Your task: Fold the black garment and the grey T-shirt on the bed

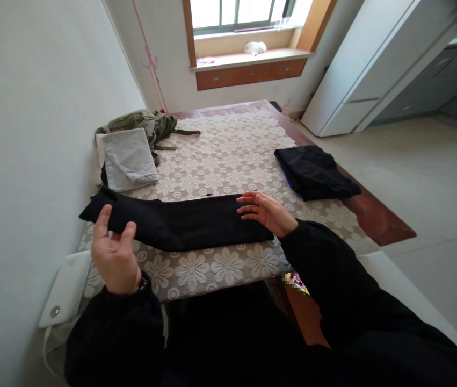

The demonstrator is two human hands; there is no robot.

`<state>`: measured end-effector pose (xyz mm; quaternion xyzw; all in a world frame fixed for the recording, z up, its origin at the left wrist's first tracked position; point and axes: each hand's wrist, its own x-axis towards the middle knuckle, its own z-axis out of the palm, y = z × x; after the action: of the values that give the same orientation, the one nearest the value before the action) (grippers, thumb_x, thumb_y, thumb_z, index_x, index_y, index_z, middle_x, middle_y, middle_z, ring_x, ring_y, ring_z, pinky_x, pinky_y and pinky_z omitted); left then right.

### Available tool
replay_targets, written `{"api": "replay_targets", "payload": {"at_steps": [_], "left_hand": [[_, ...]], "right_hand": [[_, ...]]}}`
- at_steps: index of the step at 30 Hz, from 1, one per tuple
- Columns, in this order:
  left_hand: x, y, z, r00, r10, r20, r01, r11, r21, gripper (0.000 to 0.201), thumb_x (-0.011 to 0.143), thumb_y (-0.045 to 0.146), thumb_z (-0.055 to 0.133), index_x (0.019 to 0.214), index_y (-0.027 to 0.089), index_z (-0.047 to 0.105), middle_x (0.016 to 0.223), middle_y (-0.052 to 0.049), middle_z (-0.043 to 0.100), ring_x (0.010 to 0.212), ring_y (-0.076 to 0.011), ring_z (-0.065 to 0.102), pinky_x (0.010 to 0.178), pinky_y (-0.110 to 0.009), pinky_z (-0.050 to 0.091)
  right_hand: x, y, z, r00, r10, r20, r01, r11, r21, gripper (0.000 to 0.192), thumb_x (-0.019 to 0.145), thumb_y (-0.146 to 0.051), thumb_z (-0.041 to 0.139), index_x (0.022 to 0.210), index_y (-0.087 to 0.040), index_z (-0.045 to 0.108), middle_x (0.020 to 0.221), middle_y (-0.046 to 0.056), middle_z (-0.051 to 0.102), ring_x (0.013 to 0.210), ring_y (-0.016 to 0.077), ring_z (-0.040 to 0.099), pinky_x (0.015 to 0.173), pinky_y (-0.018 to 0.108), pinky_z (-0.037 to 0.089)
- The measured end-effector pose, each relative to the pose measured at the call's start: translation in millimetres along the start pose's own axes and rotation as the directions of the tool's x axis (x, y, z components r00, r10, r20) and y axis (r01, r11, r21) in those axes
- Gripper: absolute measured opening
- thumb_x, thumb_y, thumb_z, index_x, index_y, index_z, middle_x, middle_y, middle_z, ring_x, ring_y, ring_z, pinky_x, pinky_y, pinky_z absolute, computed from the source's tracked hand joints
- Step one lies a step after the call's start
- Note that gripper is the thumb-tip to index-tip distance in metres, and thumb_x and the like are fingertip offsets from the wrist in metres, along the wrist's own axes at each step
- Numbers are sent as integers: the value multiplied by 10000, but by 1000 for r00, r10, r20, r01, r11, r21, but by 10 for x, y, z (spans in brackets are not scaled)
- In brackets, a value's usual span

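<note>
Along the near edge of the worktop (357, 207), which is covered by a cream lace cloth (228, 156) with a flower pattern, lies a long black garment (180, 221), folded into a narrow band that runs from the left edge toward the middle. Its left end reaches the wall-side corner and its right end stops just before the person's right hand (266, 210).

That right hand rests at the band's right end, palm turned inward, its grip spread, with the fingers loosely extended and lying against the cloth's end; it pinches nothing. The left hand (114, 255) is raised above the near left corner, palm facing up and toward the camera, its grip also spread, fingers slightly curled, holding nothing. It overlaps the band's left part in the view, though whether it touches the fabric I cannot tell. Both arms wear black sleeves.

Toward the far left corner sits a folded grey garment (128, 158), partly on top of the black band's upper left end, and just behind it lies a crumpled olive-green garment (147, 122) with loose straps. At the right edge, well apart from the hands, rests a folded black pile (314, 172) with a sliver of blue showing beneath it. A white flat device (67, 287) sits below the near left corner against the wall.
</note>
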<state>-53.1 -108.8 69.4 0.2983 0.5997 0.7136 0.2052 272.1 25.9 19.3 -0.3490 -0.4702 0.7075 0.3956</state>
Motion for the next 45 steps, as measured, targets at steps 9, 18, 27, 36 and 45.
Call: {"api": "replay_targets", "payload": {"at_steps": [9,18,27,36,45], "left_hand": [[-842,58,725,307,163,938,-550,834,35,401,1007,271,649,1406,309,678,1624,-82,568,1561,-321,459,1327,-641,282],[-453,-483,252,656,21,755,-432,830,353,512,899,144,622,1369,320,724,1594,-41,602,1605,-353,374,1367,-623,141],[-417,-789,218,678,31,734,-415,841,347,598,978,146,510,1538,332,608,1666,-14,524,1632,-294,333,1359,-560,249],[-409,-817,189,550,67,832,-544,785,296,703,948,58,430,1590,323,543,1658,-20,530,1643,-273,305,1357,-568,256],[-412,-792,218,523,23,852,-520,801,298,732,895,31,435,1552,311,595,1668,-13,521,1647,-274,294,1354,-542,272]], "right_hand": [[92,-49,-296,995,95,-39,-92,994,65,606,914,-769,609,1293,-297,619,1287,101,754,854,234,768,684,397,650],[255,185,-360,998,55,23,-49,978,-205,805,755,-360,906,1478,-374,552,1197,25,744,850,158,737,616,238,606],[575,85,-216,979,-144,145,204,753,-626,401,723,-293,835,1118,-224,809,1033,16,784,946,213,716,920,377,582],[100,-215,-177,996,-85,-28,66,912,-405,464,724,-286,840,1185,-281,793,987,0,771,787,193,705,647,294,581],[-56,170,-560,993,-62,-97,3,853,-521,460,689,-328,866,1139,-255,806,956,2,766,792,191,689,651,291,573]]}}
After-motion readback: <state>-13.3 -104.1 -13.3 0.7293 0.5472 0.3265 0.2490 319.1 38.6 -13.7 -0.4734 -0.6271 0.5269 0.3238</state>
